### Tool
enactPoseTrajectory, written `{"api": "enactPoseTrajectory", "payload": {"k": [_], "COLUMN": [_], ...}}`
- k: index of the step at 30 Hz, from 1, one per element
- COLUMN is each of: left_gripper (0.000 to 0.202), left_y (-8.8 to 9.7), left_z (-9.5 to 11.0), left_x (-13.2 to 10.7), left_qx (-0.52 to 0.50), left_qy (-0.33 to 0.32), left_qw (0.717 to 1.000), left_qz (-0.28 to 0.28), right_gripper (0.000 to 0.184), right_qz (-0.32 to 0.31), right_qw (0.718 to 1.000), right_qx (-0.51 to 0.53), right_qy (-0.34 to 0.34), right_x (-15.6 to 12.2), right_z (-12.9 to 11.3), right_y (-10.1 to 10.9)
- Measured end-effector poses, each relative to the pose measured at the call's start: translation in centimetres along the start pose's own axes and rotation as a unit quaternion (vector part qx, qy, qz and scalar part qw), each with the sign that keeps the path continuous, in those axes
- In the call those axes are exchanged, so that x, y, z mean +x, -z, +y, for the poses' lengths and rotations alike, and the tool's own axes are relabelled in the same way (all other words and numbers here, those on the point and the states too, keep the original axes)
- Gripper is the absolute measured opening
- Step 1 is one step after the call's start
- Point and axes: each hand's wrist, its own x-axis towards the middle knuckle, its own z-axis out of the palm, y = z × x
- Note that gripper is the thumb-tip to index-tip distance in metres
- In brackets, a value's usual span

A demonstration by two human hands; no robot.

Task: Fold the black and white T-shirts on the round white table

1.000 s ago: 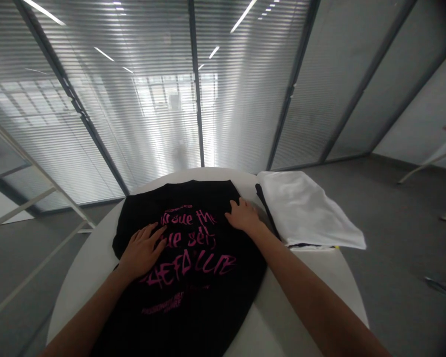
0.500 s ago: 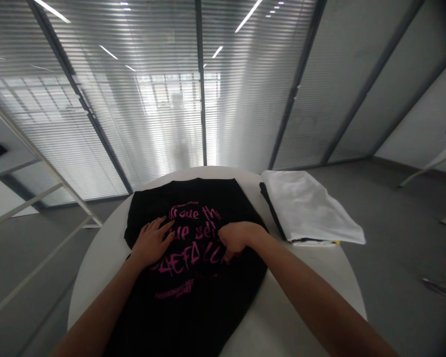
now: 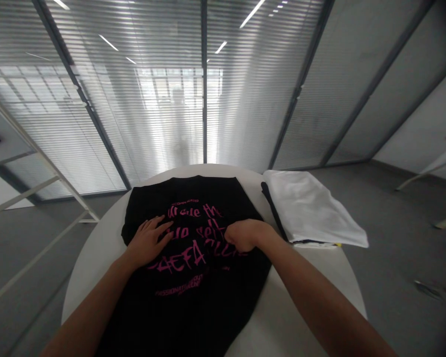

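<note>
My left hand (image 3: 147,242) lay open, fingers spread, pressing a black cotton T-shirt with pink lettering (image 3: 188,317) flat against a round white tabletop (image 3: 282,317), holding the cloth in place. The shirt ran from near the tabletop's far edge toward its near edge. My right hand (image 3: 245,235) sat narrow and bunched on the lettering, knuckles up, fingers curled down out of view; I cannot tell whether they pinched the cloth. Just beside the shirt, toward the tabletop's right edge, lay a folded white fabric stack (image 3: 312,213), with a dark strip of cloth (image 3: 272,210) along its side. My left forearm (image 3: 89,307) and right forearm (image 3: 319,297) reached in from the near edge.
</note>
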Motion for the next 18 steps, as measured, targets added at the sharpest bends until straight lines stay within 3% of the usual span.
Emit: {"api": "enactPoseTrajectory", "payload": {"k": [6,10,13,16,18], "left_gripper": [0.047,0.04,0.038,0.037,0.038], "left_y": [0.5,1.5,2.2,2.3,2.3], "left_z": [-0.5,-0.5,-0.4,-0.5,-0.7], "left_x": [-0.7,-0.9,-1.0,-1.0,-0.9], "left_qx": [-0.038,-0.067,-0.073,-0.051,-0.026], "left_qy": [-0.024,-0.026,-0.016,0.016,0.052], "left_qw": [0.999,0.997,0.997,0.998,0.997], "left_qz": [0.005,0.011,0.015,0.026,0.046], "right_gripper": [0.031,0.03,0.032,0.038,0.041], "right_qz": [0.023,0.091,0.146,0.166,0.166], "right_qw": [0.999,0.987,0.976,0.948,0.932], "right_qx": [0.048,0.127,0.133,0.125,0.139], "right_qy": [-0.004,0.021,-0.092,-0.24,-0.29], "right_x": [-0.5,-0.6,-0.6,0.1,0.9], "right_z": [1.5,3.2,5.3,7.4,8.5], "right_y": [0.2,0.2,0.0,-0.8,-1.4]}}
